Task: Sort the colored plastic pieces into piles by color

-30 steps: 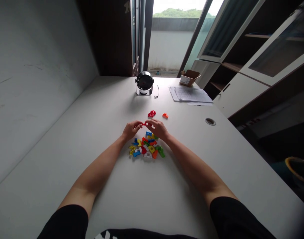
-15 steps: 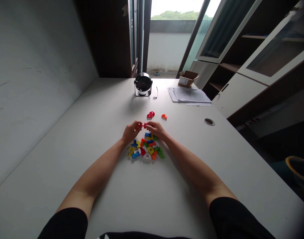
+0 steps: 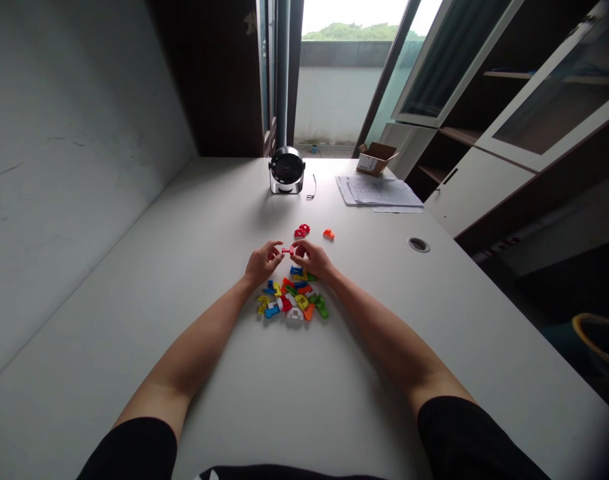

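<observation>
A small red plastic block point(image 3: 287, 251) sits between my hands, pinched in the fingertips of my right hand point(image 3: 310, 259). My left hand point(image 3: 262, 263) is just beside it with its fingers apart, and I see no piece in them. Below both hands lies a loose pile of plastic pieces point(image 3: 290, 298) in red, blue, yellow, green, orange and white on the white desk point(image 3: 184, 320). Beyond the hands rest a joined red piece point(image 3: 301, 231) and a small orange piece point(image 3: 328, 234).
A round black-and-silver desk fan point(image 3: 286, 170) with a thin cable point(image 3: 312, 187) stands at the desk's far end. To its right are a stack of papers point(image 3: 379, 191) and an open cardboard box point(image 3: 377, 159). A wall borders the desk's left side; a cable grommet point(image 3: 419, 245) is set at right.
My left fingers have moved off the red block and opened a little. My right hand keeps the block. The pile below looks unchanged.
</observation>
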A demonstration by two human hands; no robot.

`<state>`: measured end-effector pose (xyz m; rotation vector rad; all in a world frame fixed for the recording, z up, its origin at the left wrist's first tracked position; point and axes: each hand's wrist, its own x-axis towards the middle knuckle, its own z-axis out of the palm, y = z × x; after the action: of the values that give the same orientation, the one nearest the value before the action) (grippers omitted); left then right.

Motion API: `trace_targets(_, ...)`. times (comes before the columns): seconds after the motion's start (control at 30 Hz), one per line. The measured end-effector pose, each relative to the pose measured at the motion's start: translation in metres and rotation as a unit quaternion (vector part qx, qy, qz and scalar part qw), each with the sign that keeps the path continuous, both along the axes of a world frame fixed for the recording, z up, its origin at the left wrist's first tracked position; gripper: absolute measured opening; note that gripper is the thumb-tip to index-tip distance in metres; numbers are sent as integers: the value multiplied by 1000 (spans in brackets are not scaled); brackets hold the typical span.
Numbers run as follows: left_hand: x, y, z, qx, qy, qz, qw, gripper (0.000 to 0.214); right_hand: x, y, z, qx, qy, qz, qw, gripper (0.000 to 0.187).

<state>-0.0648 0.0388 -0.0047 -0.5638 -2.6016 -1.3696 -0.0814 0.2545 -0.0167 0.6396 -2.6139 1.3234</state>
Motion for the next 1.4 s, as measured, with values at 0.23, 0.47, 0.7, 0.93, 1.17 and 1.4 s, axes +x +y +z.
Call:
trace_targets(0.23,1,1,4,-45,-27,-105,993,28,-12,17,-10,145,22,-190,971,30)
trace_targets(0.47,4,-1,7,-86,-17,-146,985,28,-16,16,-14,171,11,-237,956,36)
trace_targets(0.7,2,0,10,-138,-33,-216,966,19,-18,20,-15,162,-7,-226,961,23)
trace_targets(0.93,4,-6,32,-173,-93,-291,936,29,-17,22,-12,152,9,-172,973,21)
trace_targets(1.17,22,-13,53,-249,-70,-286,923,50,-16,21,-12,146,7,-174,974,22)
trace_targets(1.4,22,-11,52,-280,-45,-260,923,39,-17,21,-14,150,10,-179,972,21)
